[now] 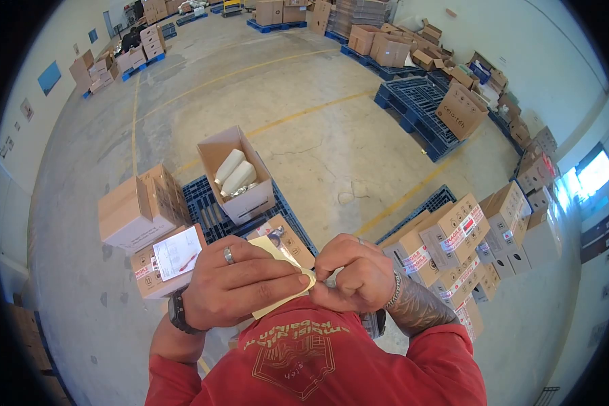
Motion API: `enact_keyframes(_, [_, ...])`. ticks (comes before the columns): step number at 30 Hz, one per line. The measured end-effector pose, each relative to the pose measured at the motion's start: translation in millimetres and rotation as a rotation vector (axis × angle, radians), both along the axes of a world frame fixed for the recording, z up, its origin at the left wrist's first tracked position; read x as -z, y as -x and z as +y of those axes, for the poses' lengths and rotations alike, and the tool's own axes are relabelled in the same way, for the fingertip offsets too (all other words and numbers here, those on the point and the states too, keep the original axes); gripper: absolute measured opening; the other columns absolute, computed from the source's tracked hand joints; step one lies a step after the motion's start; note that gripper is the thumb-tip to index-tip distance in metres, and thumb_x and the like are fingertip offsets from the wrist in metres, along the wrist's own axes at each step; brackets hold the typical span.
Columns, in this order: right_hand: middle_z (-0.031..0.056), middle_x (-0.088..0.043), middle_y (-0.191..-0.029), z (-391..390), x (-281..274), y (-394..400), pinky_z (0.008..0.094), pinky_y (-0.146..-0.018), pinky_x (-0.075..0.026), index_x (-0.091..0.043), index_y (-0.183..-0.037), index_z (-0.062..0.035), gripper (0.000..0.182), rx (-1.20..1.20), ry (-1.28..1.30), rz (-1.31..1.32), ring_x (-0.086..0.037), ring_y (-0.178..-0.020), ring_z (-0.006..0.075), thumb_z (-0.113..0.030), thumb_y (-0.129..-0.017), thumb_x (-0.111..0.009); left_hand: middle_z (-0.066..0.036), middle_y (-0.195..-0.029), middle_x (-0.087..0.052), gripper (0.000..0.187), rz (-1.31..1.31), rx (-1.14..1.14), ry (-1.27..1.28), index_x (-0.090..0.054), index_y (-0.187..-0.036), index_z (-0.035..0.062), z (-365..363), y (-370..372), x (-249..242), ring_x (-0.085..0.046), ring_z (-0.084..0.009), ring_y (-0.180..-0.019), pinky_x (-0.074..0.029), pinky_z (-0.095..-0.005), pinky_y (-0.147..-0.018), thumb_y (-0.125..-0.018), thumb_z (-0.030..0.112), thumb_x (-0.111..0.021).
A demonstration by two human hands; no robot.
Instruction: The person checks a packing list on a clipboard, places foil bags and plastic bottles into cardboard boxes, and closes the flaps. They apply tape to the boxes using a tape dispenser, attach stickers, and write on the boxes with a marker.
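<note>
Close to the chest of the red shirt, my left hand point(240, 279) holds a yellow paper sheet point(272, 248), fingers pressed together over it. A corner of the sheet curls up at its right side. My right hand point(350, 274) is closed in a pinch at that curled corner, thumb and fingertips touching the edge. Part of the sheet is hidden behind my left hand.
An open box point(256, 203) with white wrapped items stands on a blue pallet point(206, 210). Left of it, a clipboard point(176, 253) lies on a carton. Stacked cartons point(453, 230) with FRAGILE tape stand at right. Further back are more pallets point(413, 108).
</note>
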State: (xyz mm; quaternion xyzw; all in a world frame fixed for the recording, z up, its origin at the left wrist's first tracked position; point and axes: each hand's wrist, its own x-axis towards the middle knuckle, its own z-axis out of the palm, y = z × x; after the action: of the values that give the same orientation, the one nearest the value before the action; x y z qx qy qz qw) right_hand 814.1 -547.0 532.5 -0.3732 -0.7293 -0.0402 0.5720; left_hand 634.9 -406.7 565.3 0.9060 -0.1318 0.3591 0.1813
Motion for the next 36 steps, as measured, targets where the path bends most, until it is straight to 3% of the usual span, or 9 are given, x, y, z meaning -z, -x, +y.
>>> enact_keyframes(11, [0.0064,-0.061,-0.087,-2.7,1.1,-1.0,0.0301,-0.056,-0.046,-0.045,-0.076,-0.0091,0.034,-0.002,0.036,-0.01,-0.06,-0.069,0.0213,0.009,-0.072,-0.074,0.002,-0.095,-0.072,0.024,0.021,-0.003,-0.019,-0.076,-0.101,0.0135,-1.8,0.1,-2.0,-0.067,-0.0139,-0.079,-0.047,-0.0278,-0.063,-0.078,0.014,-0.068])
enact_keyframes(17, [0.0076,-0.061,-0.085,-4.7,1.7,-2.8,0.0293,-0.052,-0.046,-0.039,-0.08,-0.0107,0.04,-0.003,0.087,-0.073,-0.06,-0.065,0.0198,0.007,-0.076,-0.075,0.002,-0.096,-0.073,0.025,0.017,-0.006,-0.039,-0.076,-0.101,0.0137,-1.6,-0.4,-1.3,-0.067,-0.0137,-0.078,-0.047,-0.0276,-0.063,-0.078,0.016,-0.068])
enact_keyframes(20, [0.0065,-0.06,-0.086,-3.6,5.3,-2.5,0.03,-0.053,-0.043,-0.045,-0.076,-0.0099,0.036,-0.036,0.042,0.001,-0.058,-0.066,0.0215,0.008,-0.072,-0.075,0.003,-0.095,-0.073,0.024,0.009,-0.016,-0.042,-0.076,-0.101,0.0143,-1.8,-0.2,-1.6,-0.066,-0.0131,-0.078,-0.047,-0.0275,-0.063,-0.078,0.017,-0.069])
enact_keyframes(28, [0.0087,-0.063,-0.088,-2.0,2.4,-1.8,0.031,-0.059,-0.051,-0.043,-0.08,-0.009,0.039,0.054,-0.026,0.037,-0.064,-0.071,0.0227,0.009,-0.071,-0.077,0.004,-0.095,-0.073,0.025,0.015,-0.052,-0.077,-0.076,-0.101,0.0155,0.2,1.9,-3.0,-0.066,-0.0123,-0.077,-0.047,-0.0269,-0.064,-0.077,0.017,-0.069])
enact_keyframes(36, [0.006,-0.063,-0.086,-1.1,4.9,-2.7,0.0304,-0.057,-0.05,-0.044,-0.077,-0.0099,0.036,0.023,0.014,-0.004,-0.062,-0.069,0.0211,0.008,-0.073,-0.076,0.005,-0.095,-0.072,0.024,0.026,-0.051,-0.075,-0.075,-0.101,0.0152,0.7,1.5,-0.3,-0.066,-0.012,-0.078,-0.047,-0.0265,-0.064,-0.078,0.016,-0.069])
